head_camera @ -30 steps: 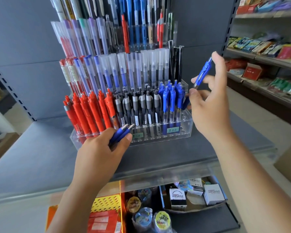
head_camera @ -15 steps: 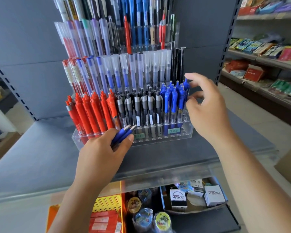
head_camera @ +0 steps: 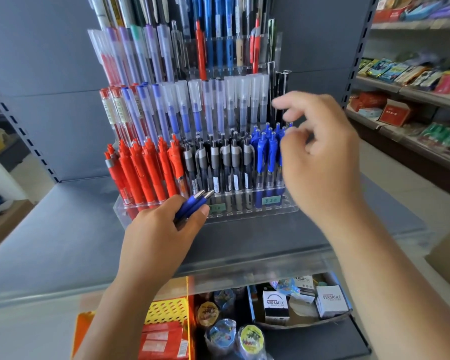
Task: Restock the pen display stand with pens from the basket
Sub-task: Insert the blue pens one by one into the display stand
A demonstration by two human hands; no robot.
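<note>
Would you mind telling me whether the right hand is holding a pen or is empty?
Empty: the right hand hovers with loosely spread fingers by the racked blue pens, gripping nothing.

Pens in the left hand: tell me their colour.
Blue pens with silver tips, gripped by the left hand; the head view shows them.

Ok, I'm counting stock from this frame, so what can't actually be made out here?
Head view only.
Blue pens in the left hand: two tips show, the fist hides the rest.
Right end of the display stand front row: covered by the right hand, whose blurred fingertips may or may not pinch a pen.
Top tier: cut off by the upper edge.
Yellow basket: partly behind the left forearm and shelf lip; remaining pens unknowable.
</note>
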